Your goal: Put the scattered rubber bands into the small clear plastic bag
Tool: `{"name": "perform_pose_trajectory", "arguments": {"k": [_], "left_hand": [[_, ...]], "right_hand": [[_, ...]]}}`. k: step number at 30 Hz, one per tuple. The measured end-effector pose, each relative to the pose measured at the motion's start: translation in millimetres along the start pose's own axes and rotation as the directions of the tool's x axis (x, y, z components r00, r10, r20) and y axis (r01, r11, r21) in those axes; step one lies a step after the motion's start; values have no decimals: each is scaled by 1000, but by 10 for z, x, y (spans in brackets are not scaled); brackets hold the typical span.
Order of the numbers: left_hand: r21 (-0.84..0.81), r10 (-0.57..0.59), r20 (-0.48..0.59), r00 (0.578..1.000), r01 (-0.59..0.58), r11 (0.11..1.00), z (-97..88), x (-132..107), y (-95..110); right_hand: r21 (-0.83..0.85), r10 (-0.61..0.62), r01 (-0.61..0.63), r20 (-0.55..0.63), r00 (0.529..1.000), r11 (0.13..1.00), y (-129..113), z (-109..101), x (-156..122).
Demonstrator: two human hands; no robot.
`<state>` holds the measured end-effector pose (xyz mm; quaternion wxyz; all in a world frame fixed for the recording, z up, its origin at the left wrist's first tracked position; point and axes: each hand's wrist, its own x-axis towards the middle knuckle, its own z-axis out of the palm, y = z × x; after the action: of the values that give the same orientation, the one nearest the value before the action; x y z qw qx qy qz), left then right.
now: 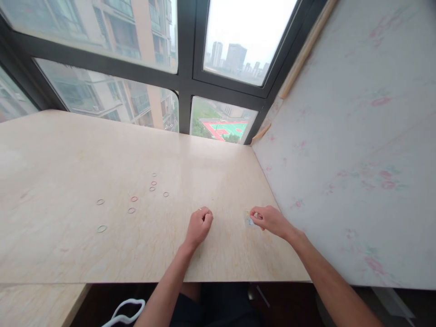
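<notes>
My left hand (199, 225) rests on the stone sill with its fingers curled into a fist. Whatever it may hold is hidden. Farther right, my right hand (269, 220) has its thumb and fingers pinched together over a small clear packet (250, 221) with yellow and blue print. The fingers partly cover this packet, and what is between them is too small to make out. Left of my hands, several thin rings lie scattered flat, among them a red ring (134, 199), a purplish ring (131, 210) and a greenish ring (102, 229).
The pale marbled sill (218, 177) runs back to a dark-framed window (185, 86). A flower-patterned wall (340, 136) bounds the right side, close to my right arm. Below the front edge, a white looped object (131, 303) shows near my left forearm.
</notes>
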<state>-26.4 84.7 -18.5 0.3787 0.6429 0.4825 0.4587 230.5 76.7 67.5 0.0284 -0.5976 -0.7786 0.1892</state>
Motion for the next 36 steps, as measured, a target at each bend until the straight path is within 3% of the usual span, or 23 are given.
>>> {"name": "perform_pose_trajectory", "arguments": {"k": [6, 20, 23, 26, 30, 33, 36], "left_hand": [[30, 37, 20, 999, -37, 999, 1, -21, 9], [65, 59, 29, 998, -60, 996, 0, -32, 4], [51, 53, 33, 998, -55, 997, 3, -42, 17], [5, 14, 63, 998, -14, 1000, -33, -37, 30], [-41, -77, 86, 993, 81, 996, -255, 45, 15], [84, -85, -42, 995, 89, 992, -588, 222, -47], [312, -76, -185, 980, 131, 941, -1021, 519, -163]], "right_hand": [[-118, -4, 6, 17, 1000, 993, 76, 103, -30], [-66, 0, -4, -64, 998, 998, 74, 103, -160], [20, -26, 29, -141, 990, 999, 12, 217, -295], [61, -105, 120, -208, 972, 991, -52, 484, -442], [121, -162, 191, -217, 963, 974, -90, 878, -562], [115, -144, 196, -353, 924, 974, -85, 1039, -577], [109, -149, 215, -428, 891, 970, -68, 1083, -562]]}}
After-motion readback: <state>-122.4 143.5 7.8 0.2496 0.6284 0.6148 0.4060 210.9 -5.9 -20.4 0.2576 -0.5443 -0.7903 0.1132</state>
